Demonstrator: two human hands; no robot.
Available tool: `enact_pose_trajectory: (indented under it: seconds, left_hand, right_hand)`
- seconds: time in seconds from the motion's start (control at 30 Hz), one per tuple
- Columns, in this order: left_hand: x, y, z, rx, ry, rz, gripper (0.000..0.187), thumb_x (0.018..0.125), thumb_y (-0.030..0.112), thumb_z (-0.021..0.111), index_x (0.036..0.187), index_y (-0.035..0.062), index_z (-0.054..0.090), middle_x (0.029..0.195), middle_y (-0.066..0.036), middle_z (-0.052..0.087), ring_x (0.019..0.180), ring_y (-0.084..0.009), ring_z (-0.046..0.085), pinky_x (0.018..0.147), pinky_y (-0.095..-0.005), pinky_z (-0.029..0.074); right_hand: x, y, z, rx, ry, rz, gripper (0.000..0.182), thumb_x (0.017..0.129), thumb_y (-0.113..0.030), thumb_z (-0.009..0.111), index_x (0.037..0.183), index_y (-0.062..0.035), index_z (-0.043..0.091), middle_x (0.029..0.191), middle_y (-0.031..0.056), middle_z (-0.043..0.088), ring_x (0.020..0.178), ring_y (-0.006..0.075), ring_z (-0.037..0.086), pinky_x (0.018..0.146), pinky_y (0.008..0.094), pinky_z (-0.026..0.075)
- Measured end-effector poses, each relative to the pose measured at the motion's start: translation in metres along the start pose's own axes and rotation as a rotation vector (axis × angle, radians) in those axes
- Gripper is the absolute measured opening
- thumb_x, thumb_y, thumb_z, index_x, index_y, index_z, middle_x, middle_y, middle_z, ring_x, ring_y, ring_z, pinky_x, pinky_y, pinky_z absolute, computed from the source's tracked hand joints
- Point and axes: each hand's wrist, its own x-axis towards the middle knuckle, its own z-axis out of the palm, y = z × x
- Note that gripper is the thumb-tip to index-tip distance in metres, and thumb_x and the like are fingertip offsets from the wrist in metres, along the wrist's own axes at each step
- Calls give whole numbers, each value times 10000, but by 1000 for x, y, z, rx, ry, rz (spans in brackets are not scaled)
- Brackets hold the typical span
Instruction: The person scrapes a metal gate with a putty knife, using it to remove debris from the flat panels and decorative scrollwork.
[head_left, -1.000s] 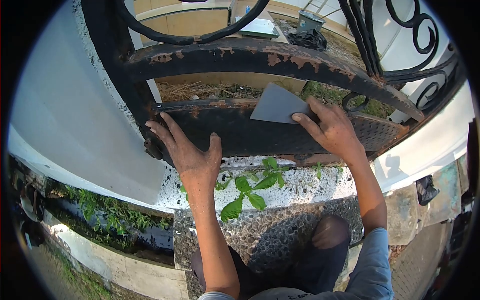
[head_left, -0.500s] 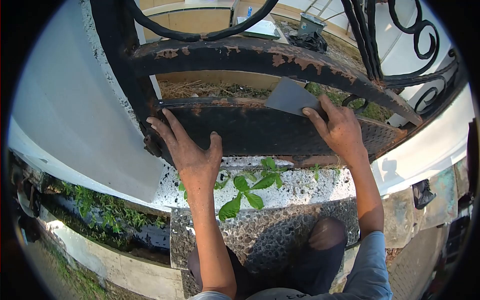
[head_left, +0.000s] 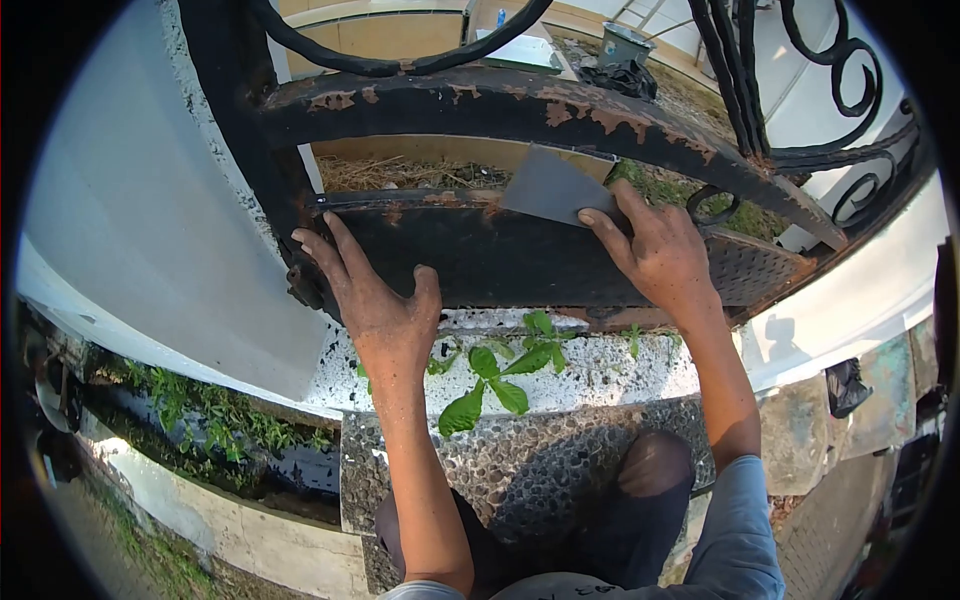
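Note:
My right hand (head_left: 660, 250) pinches a grey sheet of sandpaper (head_left: 555, 187) between thumb and fingers. The sheet lies against the top edge of the lower panel (head_left: 470, 255) of a black metal gate, where brown rust patches show. Part of the sheet stands up above that edge. My left hand (head_left: 385, 300) rests with spread fingers on the panel's left end, beside the gate's upright post (head_left: 230, 110). Above both hands runs a curved gate rail (head_left: 430, 112) with peeling black paint and reddish-brown bare spots.
A green leafy plant (head_left: 495, 380) grows by the white paint-spattered ledge (head_left: 400, 385) below the gate. Behind the gate stand a bucket (head_left: 625, 45) and a white tray (head_left: 525, 52). A ditch with weeds (head_left: 215, 430) lies at lower left, beside the pebbled slab (head_left: 560, 460).
My right hand has slid left along the panel's top edge with the sandpaper. My left hand has stayed nearly in place.

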Motion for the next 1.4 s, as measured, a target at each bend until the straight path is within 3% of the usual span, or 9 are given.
enact_pose_trajectory:
  seconds: [0.23, 0.33, 0.47, 0.6, 0.77, 0.87, 1.0, 1.2, 1.4]
  left_hand:
    - [1, -2, 1, -11, 24, 33, 902, 703, 154, 617, 1473, 0, 172, 1516, -310, 6, 1406, -448, 109, 1111, -514, 281]
    - [1, -5, -2, 23, 12, 27, 893, 705, 156, 616, 1469, -6, 183, 1513, -317, 21, 1402, -452, 125, 1110, -513, 283]
    - [1, 0, 1, 27, 29, 17, 876, 712, 154, 612, 1466, -8, 198, 1510, -323, 38, 1396, -458, 148, 1107, -508, 284]
    - [2, -7, -2, 47, 53, 48, 848, 725, 144, 606, 1460, -15, 214, 1505, -328, 67, 1393, -461, 158, 1107, -502, 282]
    - [2, -5, 3, 28, 83, 68, 818, 734, 128, 601, 1451, -23, 237, 1502, -328, 98, 1391, -456, 176, 1109, -496, 278]
    - [1, -7, -2, 29, 70, 57, 803, 739, 123, 597, 1447, -24, 248, 1500, -327, 113, 1390, -449, 192, 1107, -493, 281]
    - [1, -5, -1, 31, 70, 43, 783, 749, 123, 590, 1444, -23, 258, 1495, -329, 132, 1387, -446, 206, 1103, -490, 291]
    - [1, -9, -4, 61, 71, 77, 768, 761, 132, 589, 1442, -21, 265, 1490, -331, 146, 1382, -450, 217, 1098, -490, 302]
    - [1, -7, -1, 83, 71, 77, 770, 761, 137, 588, 1440, -27, 263, 1487, -335, 146, 1375, -459, 226, 1096, -493, 306]
  right_hand:
    - [3, -6, 5, -10, 71, -53, 398, 868, -443, 632, 1047, -89, 650, 523, 95, 542, 498, 276, 571, 483, 397, 488]
    - [-9, 0, -7, 37, -96, 189, 374, 863, -425, 646, 1048, -99, 647, 539, 75, 531, 511, 271, 564, 497, 399, 487]
    - [2, -13, 4, 3, -37, 44, 352, 870, -404, 642, 1016, -84, 626, 624, 121, 626, 571, 288, 619, 520, 399, 506]
    - [-5, -17, -12, 135, -208, 313, 317, 897, -393, 607, 1021, -102, 613, 576, 114, 603, 571, 306, 607, 535, 388, 500]
    - [2, -32, 3, 62, -20, 63, 328, 924, -403, 562, 1039, -95, 565, 596, 114, 622, 528, 334, 614, 490, 426, 505]
    - [-6, -25, -12, 150, -270, 339, 331, 924, -413, 558, 1033, -100, 569, 590, 116, 613, 539, 340, 621, 518, 431, 509]
    - [4, -40, -5, 111, -191, 228, 330, 921, -402, 569, 1008, -84, 573, 634, 128, 644, 544, 335, 629, 536, 431, 512]
    - [-2, -20, -18, 171, -232, 376, 342, 913, -397, 588, 1013, -70, 601, 605, 130, 624, 572, 334, 625, 529, 422, 496]
    - [5, -15, 2, -26, 7, 59, 370, 869, -432, 638, 1030, -99, 641, 580, 95, 587, 521, 276, 575, 488, 391, 483]
